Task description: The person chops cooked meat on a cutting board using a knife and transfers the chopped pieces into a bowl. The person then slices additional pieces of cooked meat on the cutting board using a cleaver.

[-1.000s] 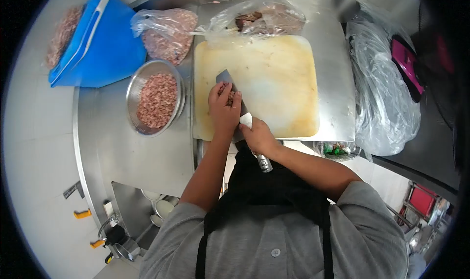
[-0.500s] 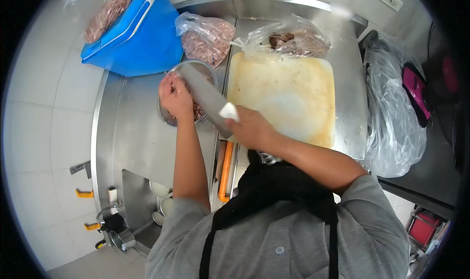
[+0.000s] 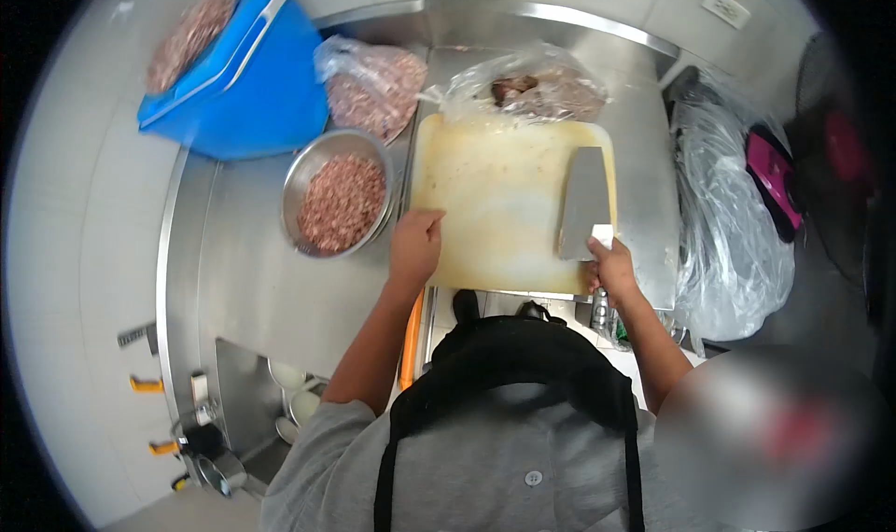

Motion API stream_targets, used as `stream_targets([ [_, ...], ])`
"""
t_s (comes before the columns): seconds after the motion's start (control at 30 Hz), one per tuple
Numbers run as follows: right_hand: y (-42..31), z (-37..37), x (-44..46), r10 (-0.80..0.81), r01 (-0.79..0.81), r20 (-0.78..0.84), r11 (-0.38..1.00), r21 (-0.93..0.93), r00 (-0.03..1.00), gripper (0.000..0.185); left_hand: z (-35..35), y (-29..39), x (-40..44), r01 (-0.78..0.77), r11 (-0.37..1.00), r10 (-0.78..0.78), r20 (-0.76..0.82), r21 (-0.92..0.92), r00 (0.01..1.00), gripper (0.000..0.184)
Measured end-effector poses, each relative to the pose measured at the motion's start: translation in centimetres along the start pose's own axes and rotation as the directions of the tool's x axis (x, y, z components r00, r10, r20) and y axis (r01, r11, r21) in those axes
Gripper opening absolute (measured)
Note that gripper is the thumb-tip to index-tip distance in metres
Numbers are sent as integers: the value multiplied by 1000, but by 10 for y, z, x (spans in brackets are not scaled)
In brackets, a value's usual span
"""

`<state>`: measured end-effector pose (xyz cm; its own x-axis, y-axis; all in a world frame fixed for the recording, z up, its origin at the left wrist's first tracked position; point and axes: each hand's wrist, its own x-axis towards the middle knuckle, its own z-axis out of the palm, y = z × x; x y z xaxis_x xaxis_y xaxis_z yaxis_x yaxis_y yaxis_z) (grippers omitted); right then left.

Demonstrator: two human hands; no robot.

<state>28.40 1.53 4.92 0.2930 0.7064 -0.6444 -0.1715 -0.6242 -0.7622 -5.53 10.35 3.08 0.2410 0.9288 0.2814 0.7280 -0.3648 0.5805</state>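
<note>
My right hand [image 3: 613, 269] is closed round the white handle of a cleaver [image 3: 584, 201]. The broad grey blade lies over the right part of a yellowed white cutting board [image 3: 509, 191], pointing away from me. At the board's left edge is my left hand [image 3: 417, 245], its fingers curled in and nothing visible in them. To its left, a steel bowl [image 3: 292, 182] holds chopped pinkish meat [image 3: 343, 201].
A clear bag of meat pieces [image 3: 378, 93] lies behind the bowl, beside a blue cooler [image 3: 247, 103] with another meat bag [image 3: 191, 42] on it. Behind the board is a bag with darker meat [image 3: 551, 93]. Plastic bags [image 3: 733, 215] bulge at right; a sink [image 3: 252, 392] sits front left.
My left hand has come out of the bowl to the board's left edge. My right hand has carried the cleaver from over the bowl to the board's right side.
</note>
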Motion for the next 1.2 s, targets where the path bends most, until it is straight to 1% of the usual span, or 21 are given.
stream_targets([
  [0.07, 14, -8, 5, -9, 8, 25, 998, 65, 1000, 22, 15, -1, 0, 208, 966, -201, 59, -156, 978, 20],
  [0.1, 14, -8, 5, -35, 33, 26, 997, 68, 999, 22, 17, 8, 12, 178, 971, -169, 67, -160, 983, 20],
  [0.17, 13, -7, 3, -75, 72, 45, 996, 61, 996, 24, 18, 24, 35, 32, 976, -52, -87, -214, 995, 22],
  [0.2, 19, -6, 8, -94, 93, 39, 995, 30, 995, 25, 18, 29, 51, 13, 977, -32, -83, -213, 996, 22],
  [0.27, 15, -4, 2, -116, 115, 75, 993, 12, 990, 25, 22, 37, 102, -250, 961, 227, -180, -121, 957, 25],
  [0.37, 14, -6, 2, -148, 151, 65, 988, -30, 987, 26, 54, 34, 181, -255, 958, 240, -118, -131, 964, 28],
  [0.43, 15, -6, 4, -141, 142, 58, 990, -14, 988, 28, 90, 18, 238, -295, 953, 298, 28, -70, 954, 30],
  [0.47, 15, -6, 5, -142, 142, 42, 990, -1, 989, 28, 109, 8, 263, -311, 947, 314, 37, -77, 949, 30],
  [0.53, 15, -5, 5, -130, 130, 17, 991, -7, 991, 30, 139, 3, 296, -515, 857, 488, 309, 8, 816, 32],
  [0.57, 20, -5, 7, -140, 140, 10, 990, -17, 990, 33, 147, 8, 304, -527, 850, 502, 318, -10, 804, 32],
  [0.63, 18, -6, 5, -136, 136, -3, 990, -25, 991, 33, 137, 40, 310, -508, 811, 256, 605, 290, 754, 36],
  [0.67, 17, -5, 3, -142, 142, 9, 989, -39, 990, 32, 139, 45, 309, -521, 804, 259, 620, 287, 741, 36],
  [0.73, 15, -4, 2, -119, 119, -2, 991, -59, 993, 33, 138, 49, 313, -489, 762, 79, 689, 425, 721, 48],
  [0.77, 15, -5, 2, -154, 152, -11, 983, -108, 988, 34, 136, 50, 314, -501, 749, 84, 688, 434, 721, 48],
  [0.83, 16, -6, 4, -219, 213, -24, 966, -143, 975, 38, 132, 54, 318, -416, 770, -55, 700, 483, 712, 52],
  [0.87, 17, -5, 4, -227, 223, -27, 967, -122, 973, 38, 128, 54, 323, -432, 756, -50, 700, 493, 712, 52],
  [0.93, 12, -8, 0, -154, 152, -1, 980, -127, 988, 37, 102, 71, 325, -496, 718, -6, 717, 489, 697, 54],
  [1.07, 14, -9, 3, -169, 169, 15, 978, -118, 986, 35, 27, 99, 316, -431, 773, 3, 677, 465, 736, 58],
  [1.13, 14, -9, 4, -186, 187, 18, 975, -117, 982, 34, -10, 96, 298, -264, 891, -101, 727, 370, 679, 67],
  [1.17, 15, -8, 3, -192, 191, 5, 975, -115, 981, 33, -25, 87, 281, -250, 890, -116, 718, 382, 686, 67],
  [1.2, 15, -8, 2, -189, 190, 24, 975, -119, 982, 33, -40, 77, 257, -153, 940, -96, 666, 305, 740, 66],
])
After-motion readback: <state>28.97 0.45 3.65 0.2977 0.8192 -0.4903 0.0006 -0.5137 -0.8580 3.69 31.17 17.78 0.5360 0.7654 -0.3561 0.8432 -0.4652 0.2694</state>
